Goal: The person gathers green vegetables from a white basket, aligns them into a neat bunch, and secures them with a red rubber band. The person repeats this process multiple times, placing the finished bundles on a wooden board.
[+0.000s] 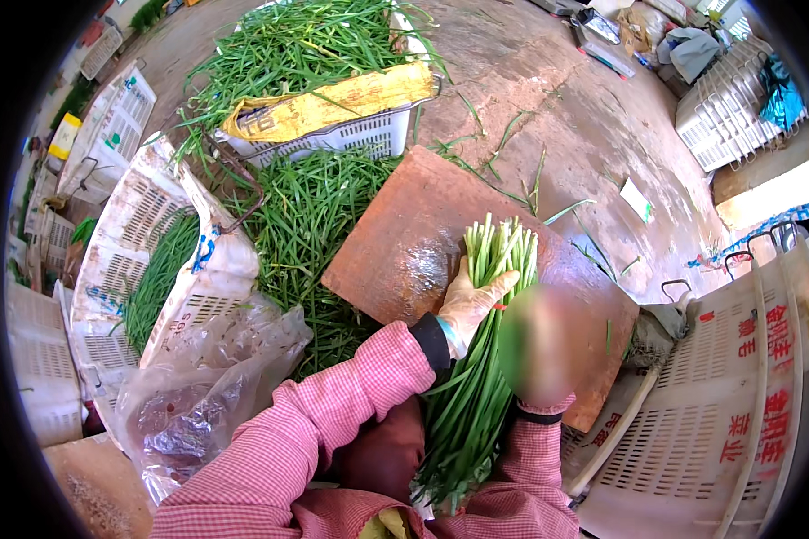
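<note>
A bundle of long green stalks (475, 384), pale at the cut ends, lies over the near edge of a reddish-brown board (377, 236), its leafy ends towards my body. Around the upper part of the bundle my left hand (472, 303) is closed, in a pale glove, with the thumb across the stalks beside a small red band (499, 306). My right hand (543, 343) is at the right side of the bundle, but a blur covers it, so its fingers and grip cannot be made out.
Loose green stalks (310, 222) lie left of the board. Beyond them stands a heaped white plastic crate (350, 135) with a yellow sack strip. A crate (226, 263) with greens and a clear plastic bag (209, 397) are at left; large crates (687, 404) stand at right.
</note>
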`<state>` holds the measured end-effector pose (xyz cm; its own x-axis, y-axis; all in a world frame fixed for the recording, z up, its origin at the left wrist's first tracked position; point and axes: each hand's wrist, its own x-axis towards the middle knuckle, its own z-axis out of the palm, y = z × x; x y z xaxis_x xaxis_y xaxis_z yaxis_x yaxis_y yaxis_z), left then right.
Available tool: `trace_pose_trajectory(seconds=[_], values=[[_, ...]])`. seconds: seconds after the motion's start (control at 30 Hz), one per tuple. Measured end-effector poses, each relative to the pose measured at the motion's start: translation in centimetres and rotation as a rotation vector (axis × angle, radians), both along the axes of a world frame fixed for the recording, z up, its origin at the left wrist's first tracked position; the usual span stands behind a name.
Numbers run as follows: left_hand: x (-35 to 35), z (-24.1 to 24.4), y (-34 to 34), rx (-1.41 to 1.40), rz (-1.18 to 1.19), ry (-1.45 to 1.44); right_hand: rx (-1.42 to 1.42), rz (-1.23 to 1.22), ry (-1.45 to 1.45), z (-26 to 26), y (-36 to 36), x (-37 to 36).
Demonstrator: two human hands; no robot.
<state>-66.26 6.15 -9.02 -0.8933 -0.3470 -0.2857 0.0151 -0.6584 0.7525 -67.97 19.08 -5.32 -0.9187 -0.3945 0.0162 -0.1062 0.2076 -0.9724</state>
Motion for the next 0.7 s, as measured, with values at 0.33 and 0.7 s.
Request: trace_pose_trajectory(seconds=[0.33,0.7], values=[[1.0,-3.0,-0.5,0.033,-0.027,-0.142,0.027,-0.033,-0.165,-2.8,2.6,-1.0],[4.8,2.6,-0.7,0.73,0.001,0.144,0.256,0.216,-0.282,5.7,-2.0,-2.1]])
